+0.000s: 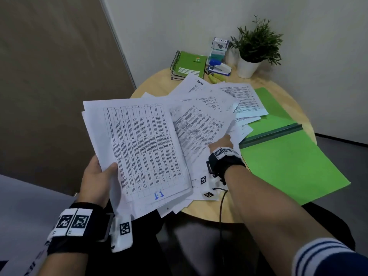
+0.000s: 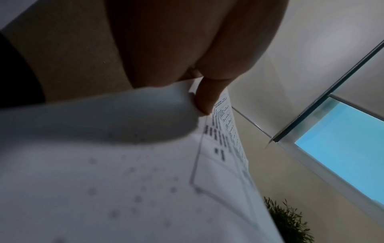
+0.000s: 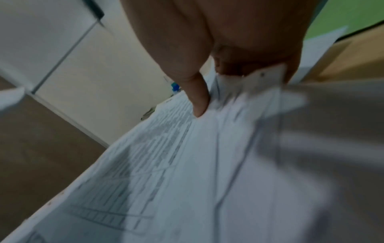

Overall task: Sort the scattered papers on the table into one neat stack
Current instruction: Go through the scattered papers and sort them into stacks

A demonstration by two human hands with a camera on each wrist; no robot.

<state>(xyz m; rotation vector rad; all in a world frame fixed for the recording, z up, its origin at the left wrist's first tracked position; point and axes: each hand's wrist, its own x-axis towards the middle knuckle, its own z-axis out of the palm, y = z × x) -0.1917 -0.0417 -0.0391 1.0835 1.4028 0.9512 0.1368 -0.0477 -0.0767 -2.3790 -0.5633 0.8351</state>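
Over on the left, the left hand (image 1: 98, 177) holds a sheaf of papers (image 1: 143, 148) lifted off the near edge of the round wooden table (image 1: 235, 212), thumb on top and fingers curled beneath. The top sheet is a dense printed grid, too small to read, with "1:1" in blue ink near its lower edge. The left wrist view shows what the head view cannot: the blank underside of the sheaf, and the thumb (image 2: 205, 97) pressing at the paper's edge.

In the middle, the right hand (image 1: 222, 145) pinches a second bunch of printed sheets (image 1: 201, 126); the right wrist view shows its thumb (image 3: 199, 98) on top and the other fingers tucked under, though blur hides how they lie. More loose pages (image 1: 229, 94) fan out across the table beyond, one headed in bold lettering I cannot make out.

Further right lie an open green folder (image 1: 288, 162), a green spiral notebook (image 1: 189, 64) whose cover text is unreadable, a stapler (image 1: 219, 67) and a potted plant (image 1: 256, 46).
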